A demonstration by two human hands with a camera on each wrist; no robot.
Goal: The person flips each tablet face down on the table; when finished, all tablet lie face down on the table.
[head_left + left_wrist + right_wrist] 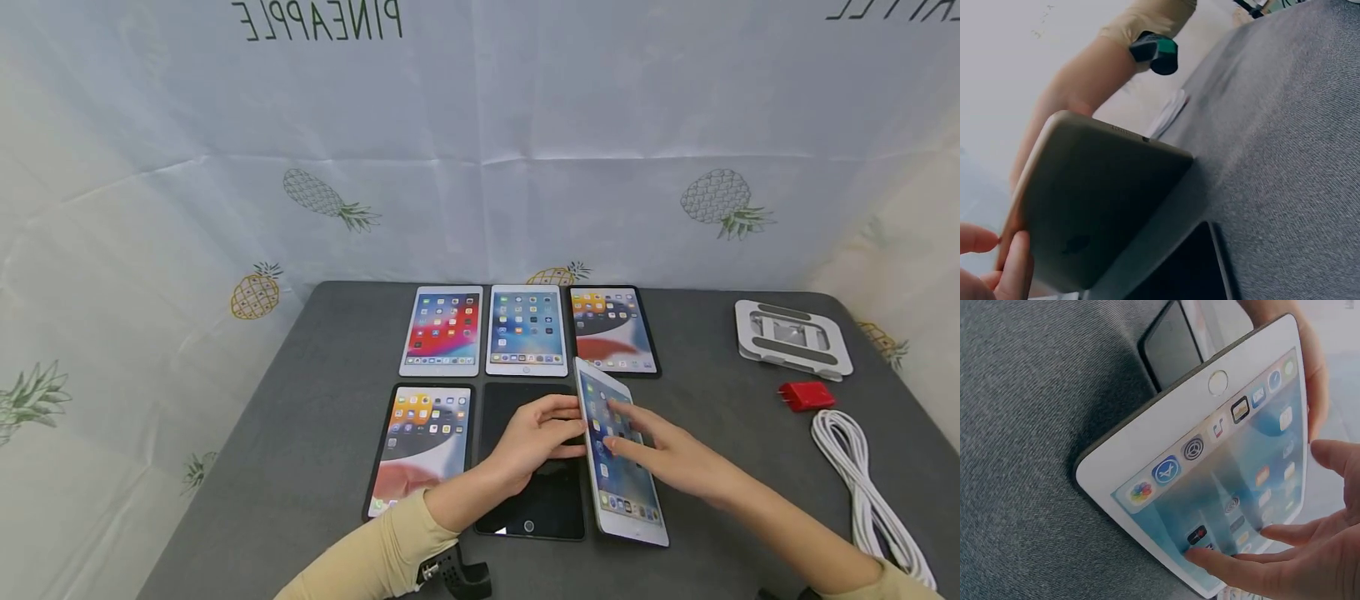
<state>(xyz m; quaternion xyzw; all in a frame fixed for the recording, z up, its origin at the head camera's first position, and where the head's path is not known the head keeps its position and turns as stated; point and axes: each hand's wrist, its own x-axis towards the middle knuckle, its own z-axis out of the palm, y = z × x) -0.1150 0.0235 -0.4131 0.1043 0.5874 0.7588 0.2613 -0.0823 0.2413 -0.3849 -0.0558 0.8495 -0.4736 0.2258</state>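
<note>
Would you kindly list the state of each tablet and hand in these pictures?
White tablet: lit, tilted up on one long edge.
Dark tablet: screen off, flat.
Back-row tablets: three, lit, flat.
Front-left tablet: lit, flat.
Left hand: holds the white tablet's raised edge.
Right hand: fingers straight, touching its screen.

Laptop stand [792, 337], red charger [806, 396], white cable [870, 487] — four lit tablets [525, 331], probably idle.

White-framed tablet [618, 454] with a lit home screen, tilted up on its long edge, just right of a dark-screened black tablet [534, 500] lying flat.
</note>
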